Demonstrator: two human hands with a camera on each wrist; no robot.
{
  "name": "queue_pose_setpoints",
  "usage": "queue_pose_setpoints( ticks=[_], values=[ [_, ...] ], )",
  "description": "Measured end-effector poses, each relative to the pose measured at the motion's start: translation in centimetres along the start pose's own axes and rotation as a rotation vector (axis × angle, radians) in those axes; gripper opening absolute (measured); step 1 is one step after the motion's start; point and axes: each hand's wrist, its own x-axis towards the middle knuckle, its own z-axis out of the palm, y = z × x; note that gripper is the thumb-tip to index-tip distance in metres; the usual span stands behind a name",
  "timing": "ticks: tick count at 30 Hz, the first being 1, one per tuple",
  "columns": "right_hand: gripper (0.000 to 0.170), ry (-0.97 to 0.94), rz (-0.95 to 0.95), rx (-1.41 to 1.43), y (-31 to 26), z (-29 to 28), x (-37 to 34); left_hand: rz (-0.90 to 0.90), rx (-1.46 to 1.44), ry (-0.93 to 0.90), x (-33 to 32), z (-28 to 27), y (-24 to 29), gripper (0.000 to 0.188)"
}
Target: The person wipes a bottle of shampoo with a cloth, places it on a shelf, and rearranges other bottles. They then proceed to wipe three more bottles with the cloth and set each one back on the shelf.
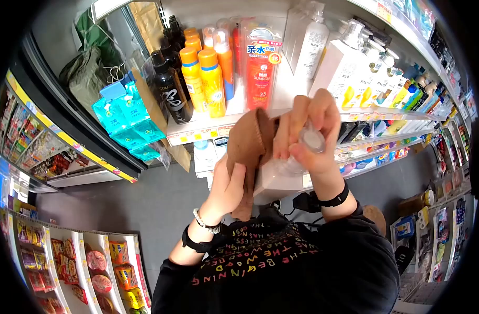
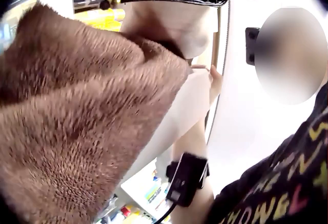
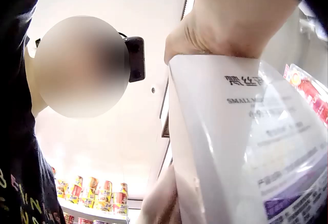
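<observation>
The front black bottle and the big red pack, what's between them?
Yellow bottles with orange caps and an orange-and-blue bottle stand between the black bottle and the red pack, in the head view.

right hand [image 3: 225, 26]: at upper edge of white printed package [image 3: 215, 121] | right: red pack [image 3: 313, 93] | lower left: cups [image 3: 105, 196] on shelf [image 3: 82, 210]

The brown cloth [image 1: 248, 138] hides most fingers of my left hand [image 1: 223, 188] and runs off the left-wrist view's left edge. My right hand [image 1: 318, 128] covers part of what may be a clear cap [image 1: 312, 140]. The white package [image 3: 215, 126] runs off the right-wrist view's bottom (its print partly lost in glare). Along the front edge of the shelf [image 1: 235, 108] the price labels [image 1: 210, 131] are too small to read.
</observation>
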Motion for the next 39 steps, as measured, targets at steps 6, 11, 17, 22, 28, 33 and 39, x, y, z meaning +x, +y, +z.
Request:
queue_pose_setpoints(
  ticks=[6, 11, 17, 22, 28, 33, 39],
  values=[
    [0.041, 0.043, 0.042, 0.194, 1.4, -0.1, -1.6, 0.043, -0.206, -0.030, 1.7, 0.2, 0.0, 0.046],
    [0.042, -0.038, 0.068, 0.291, -0.1, 0.5, -1.2, -0.492, -0.347, -0.512, 0.0, -0.4, -4.5, 0.048],
    [0.032, 0.106, 0.028, 0.295, -1.5, -0.6, 0.2, -1.034, -0.578, -0.383, -2.7, 1.0, -4.3, 0.048],
    [0.028, 0.144, -0.047, 0.255, -2.2, -1.2, 1.1, -0.620, -0.521, -0.294, -1.8, -0.8, -7.6, 0.049],
    [0.027, 0.220, 0.065, 0.158, -1.1, -0.3, 1.5, -0.287, -0.423, -0.376, -0.1, -1.3, -4.4, 0.091],
    [0.029, 0.321, 0.174, -0.076, -0.4, -1.1, 1.7, -0.222, -0.274, -0.313, -0.1, -1.1, -2.5, 0.099],
    [0.034, 0.288, 0.187, -0.242, 0.7, -1.0, 2.0, -0.233, -0.068, -0.249, -0.1, -0.3, -0.3, 0.083]
  ],
)
